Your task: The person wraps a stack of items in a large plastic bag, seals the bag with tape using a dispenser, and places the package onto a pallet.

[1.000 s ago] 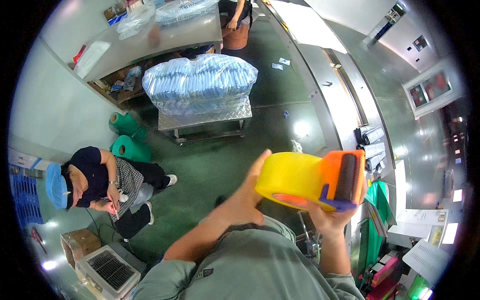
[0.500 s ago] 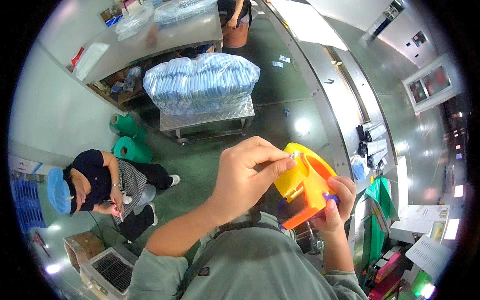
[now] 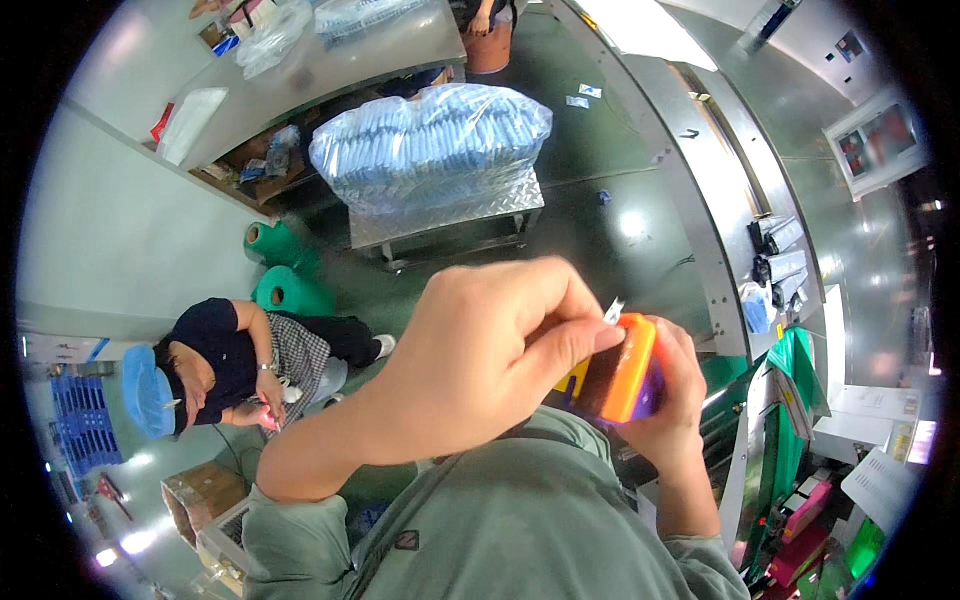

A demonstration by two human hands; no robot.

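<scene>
My right hand (image 3: 676,395) grips an orange tape dispenser (image 3: 630,378) with purple side parts, held in front of my torso. My left hand (image 3: 490,350) pinches a small whitish, clear-looking strip (image 3: 614,311) between thumb and forefinger, at the dispenser's upper edge. The left hand covers much of the dispenser's left side, and only a bit of yellow (image 3: 573,382) shows below the fingers.
Clear-wrapped blue packs (image 3: 430,140) lie on a metal stand (image 3: 450,212) ahead. A long metal machine table (image 3: 700,190) runs along the right, holding dark rolled bundles (image 3: 780,250). At left, a person in a blue cap (image 3: 147,390) sits near green rolls (image 3: 290,290).
The dispenser has turned, so its orange end now faces up and the yellow part is mostly hidden. My left hand has moved closer across it, still pinching. The whole view has shifted slightly.
</scene>
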